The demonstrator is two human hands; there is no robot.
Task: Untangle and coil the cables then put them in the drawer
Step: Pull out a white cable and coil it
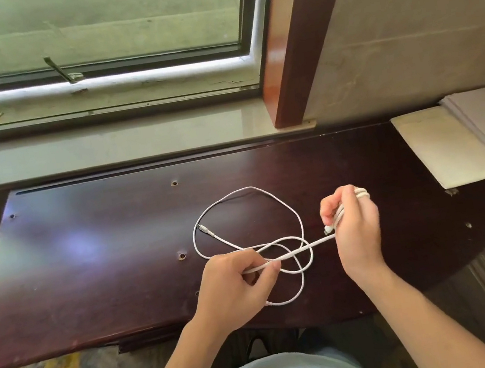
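Cable (241,213) sprawls in loose white loops on the dark desk (86,258) near the right hand (352,223), which clutches a few wound turns, so the left hand (235,284), pinching the taut strand beside it, should feed slack evenly, I'd say.

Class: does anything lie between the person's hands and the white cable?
Nothing does. The left hand pinches the white cable and the right hand grips its coiled turns. The rest lies looped on the table. No drawer is in view.
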